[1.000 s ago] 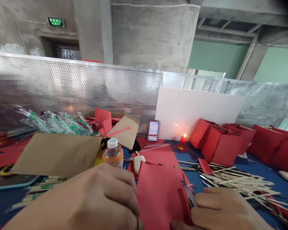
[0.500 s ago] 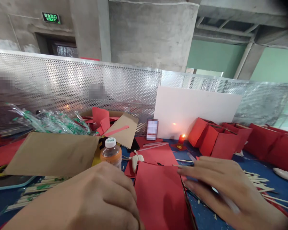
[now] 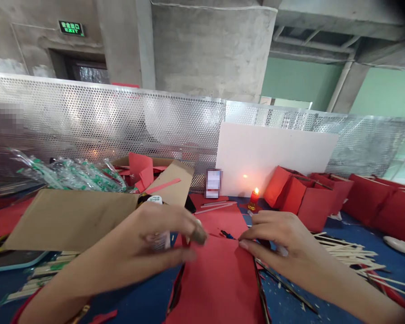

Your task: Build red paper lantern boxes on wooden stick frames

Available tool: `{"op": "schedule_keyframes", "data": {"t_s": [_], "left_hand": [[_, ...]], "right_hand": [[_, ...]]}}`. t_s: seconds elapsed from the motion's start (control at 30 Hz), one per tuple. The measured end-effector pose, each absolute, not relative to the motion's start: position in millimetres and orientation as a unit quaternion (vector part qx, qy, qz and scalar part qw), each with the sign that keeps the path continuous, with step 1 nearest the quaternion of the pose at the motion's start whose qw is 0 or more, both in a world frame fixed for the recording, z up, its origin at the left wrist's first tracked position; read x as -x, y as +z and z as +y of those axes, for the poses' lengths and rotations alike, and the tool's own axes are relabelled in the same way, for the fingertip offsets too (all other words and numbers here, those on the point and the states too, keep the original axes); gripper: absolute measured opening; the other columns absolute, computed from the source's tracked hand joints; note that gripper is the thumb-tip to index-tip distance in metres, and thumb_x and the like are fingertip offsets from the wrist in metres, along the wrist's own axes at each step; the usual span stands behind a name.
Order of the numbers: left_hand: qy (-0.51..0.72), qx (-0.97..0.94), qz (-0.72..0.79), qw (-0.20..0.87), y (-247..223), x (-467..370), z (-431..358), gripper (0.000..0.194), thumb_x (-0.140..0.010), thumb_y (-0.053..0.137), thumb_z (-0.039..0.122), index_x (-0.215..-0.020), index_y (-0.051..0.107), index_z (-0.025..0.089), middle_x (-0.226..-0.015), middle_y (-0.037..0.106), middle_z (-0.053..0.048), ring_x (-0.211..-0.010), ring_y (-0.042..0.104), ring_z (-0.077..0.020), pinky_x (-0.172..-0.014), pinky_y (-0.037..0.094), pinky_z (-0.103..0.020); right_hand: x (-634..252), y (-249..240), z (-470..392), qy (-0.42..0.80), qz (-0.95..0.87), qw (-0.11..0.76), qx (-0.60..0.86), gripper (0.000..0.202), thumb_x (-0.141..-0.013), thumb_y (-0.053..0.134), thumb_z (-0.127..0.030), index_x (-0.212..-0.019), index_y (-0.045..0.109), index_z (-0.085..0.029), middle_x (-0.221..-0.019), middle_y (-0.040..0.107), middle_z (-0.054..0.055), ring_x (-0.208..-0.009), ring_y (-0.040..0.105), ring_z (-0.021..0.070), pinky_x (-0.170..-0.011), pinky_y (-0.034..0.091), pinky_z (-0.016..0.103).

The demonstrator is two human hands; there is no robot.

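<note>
A red paper panel (image 3: 222, 279) with dark edging along both long sides lies in front of me. My left hand (image 3: 162, 238) is over its far left corner, thumb and forefinger apart, the fingertips slightly blurred. My right hand (image 3: 276, 238) has its thumb and forefinger at the panel's far right corner. A translucent stick (image 3: 282, 250) runs through the curled fingers of that hand; most of it is hidden. Behind my left hand stands a bottle with a white cap (image 3: 154, 199), mostly covered. A small dark blue item (image 3: 227, 234) lies just beyond the panel's far edge.
A lit red candle (image 3: 254, 199) burns near the white board (image 3: 273, 157). Red paper bags (image 3: 317, 202) stand at right, with loose wooden sticks (image 3: 347, 252) before them. A cardboard flap (image 3: 70, 220) and plastic-wrapped sticks (image 3: 77, 173) are at left. A phone (image 3: 213, 183) stands upright behind.
My left hand has moved away from me to the panel's far left corner and its fingers have opened. My right hand has shifted left, onto the far right corner.
</note>
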State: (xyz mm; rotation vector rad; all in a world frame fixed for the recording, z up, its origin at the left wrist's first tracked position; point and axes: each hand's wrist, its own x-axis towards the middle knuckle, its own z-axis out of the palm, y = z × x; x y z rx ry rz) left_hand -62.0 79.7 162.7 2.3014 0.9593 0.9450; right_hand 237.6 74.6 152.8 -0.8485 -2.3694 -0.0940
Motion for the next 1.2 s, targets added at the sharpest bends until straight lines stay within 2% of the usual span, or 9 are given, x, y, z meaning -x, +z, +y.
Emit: {"op": "schedule_keyframes", "data": {"t_s": [0.07,0.17,0.3,0.5,0.77,0.9,1.0,1.1,1.2], "left_hand": [[0.319,-0.827,0.396,0.241,163.4,51.7,92.7,0.023,-0.084,0.074,0.042,-0.102,0.078,0.029,-0.108,0.077,-0.004,-0.101,0.069,-0.0217,-0.088,0.053,-0.031],[0.265,-0.806,0.409,0.337,155.7,42.6,108.5,0.03,-0.085,0.068,0.041,-0.106,0.076,0.021,-0.101,0.077,-0.007,-0.087,0.069,-0.0211,-0.073,0.055,-0.029],[0.247,-0.778,0.418,0.398,148.8,37.1,115.0,0.032,-0.077,0.069,0.039,-0.098,0.077,0.017,-0.086,0.076,-0.007,-0.077,0.066,-0.0188,-0.066,0.052,-0.027],[0.249,-0.764,0.428,0.414,152.1,32.1,114.1,0.025,-0.074,0.069,0.036,-0.085,0.078,0.016,-0.074,0.072,-0.004,-0.066,0.063,-0.0156,-0.059,0.049,-0.024],[0.237,-0.787,0.374,0.429,154.2,36.0,112.2,0.018,-0.078,0.069,0.031,-0.067,0.071,0.016,-0.06,0.063,0.001,-0.056,0.058,-0.0109,-0.052,0.044,-0.02],[0.251,-0.772,0.347,0.469,152.9,33.7,107.9,0.013,-0.074,0.076,0.027,-0.067,0.071,0.017,-0.06,0.066,0.001,-0.056,0.058,-0.0104,-0.052,0.044,-0.018],[0.247,-0.768,0.358,0.471,152.4,31.4,104.1,0.014,-0.07,0.078,0.025,-0.063,0.069,0.017,-0.054,0.062,0.004,-0.047,0.053,-0.0085,-0.046,0.04,-0.018],[0.231,-0.775,0.378,0.45,153.4,31.7,101.8,0.018,-0.069,0.078,0.027,-0.06,0.066,0.017,-0.052,0.057,0.005,-0.043,0.049,-0.008,-0.04,0.034,-0.018],[0.211,-0.791,0.38,0.43,155.5,33.9,100.0,0.017,-0.069,0.076,0.026,-0.061,0.066,0.016,-0.055,0.058,0.004,-0.048,0.049,-0.0083,-0.043,0.032,-0.019]], "right_hand": [[-238.3,152.0,74.6,-0.021,-0.896,0.302,0.326,0.03,-0.101,0.057,-0.03,-0.08,0.075,-0.019,-0.068,0.067,0.001,-0.062,0.059,0.014,-0.058,0.041,0.027],[-238.1,150.7,75.1,0.01,-0.89,0.304,0.34,0.022,-0.097,0.062,-0.028,-0.081,0.074,-0.02,-0.071,0.068,0.0,-0.063,0.059,0.0133,-0.059,0.042,0.026],[-234.7,152.6,77.5,0.047,-0.881,0.308,0.358,0.017,-0.093,0.064,-0.023,-0.079,0.073,-0.02,-0.071,0.069,-0.001,-0.061,0.059,0.0119,-0.058,0.041,0.025],[-229.9,162.7,79.4,0.034,-0.893,0.272,0.358,0.022,-0.091,0.063,-0.017,-0.07,0.07,-0.018,-0.065,0.067,-0.001,-0.058,0.054,0.0116,-0.057,0.035,0.026],[-220.1,171.8,68.1,-0.093,-0.911,0.179,0.359,0.022,-0.092,0.059,-0.018,-0.07,0.063,-0.02,-0.07,0.066,-0.001,-0.066,0.054,0.0146,-0.059,0.029,0.03],[-217.0,170.6,68.0,-0.072,-0.902,0.177,0.387,0.022,-0.089,0.06,-0.017,-0.067,0.061,-0.019,-0.066,0.064,-0.001,-0.063,0.052,0.014,-0.058,0.029,0.029],[-217.1,169.3,69.8,-0.03,-0.896,0.195,0.399,0.023,-0.089,0.062,-0.016,-0.066,0.062,-0.019,-0.063,0.061,-0.002,-0.06,0.05,0.0127,-0.058,0.031,0.027],[-217.2,168.8,69.5,0.01,-0.897,0.209,0.39,0.018,-0.089,0.063,-0.015,-0.073,0.067,-0.019,-0.065,0.064,-0.002,-0.059,0.052,0.0117,-0.058,0.034,0.026],[-217.1,167.3,68.4,0.028,-0.897,0.22,0.383,0.014,-0.092,0.062,-0.018,-0.08,0.07,-0.02,-0.07,0.066,-0.001,-0.062,0.054,0.0121,-0.058,0.036,0.025]]}}
